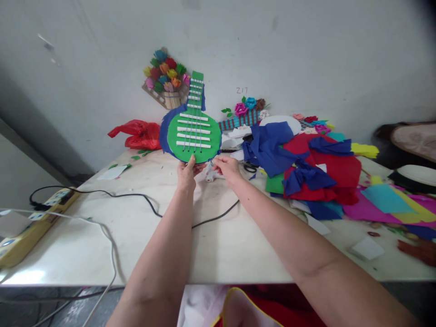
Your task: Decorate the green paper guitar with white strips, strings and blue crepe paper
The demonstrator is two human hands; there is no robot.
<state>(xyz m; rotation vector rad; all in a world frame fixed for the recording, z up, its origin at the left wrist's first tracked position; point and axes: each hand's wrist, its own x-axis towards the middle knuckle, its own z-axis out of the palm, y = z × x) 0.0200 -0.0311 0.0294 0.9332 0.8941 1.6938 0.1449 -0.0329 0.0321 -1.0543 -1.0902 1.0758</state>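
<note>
A green paper guitar [192,131] with white strips and thin strings, backed by blue paper, stands upright above the far side of the table. My left hand [186,174] grips its bottom edge, thumb on the front. My right hand [227,169] pinches the lower right rim of the guitar. A white object [210,174] lies on the table between the two hands, partly hidden.
A heap of blue, red, green and other coloured paper [316,175] covers the right side of the white table [143,236]. Black scissors [250,167] lie by the heap. A power strip [37,222] and black cable [136,197] run at left. A red bag [139,134] and paper-flower crafts [166,77] are by the wall.
</note>
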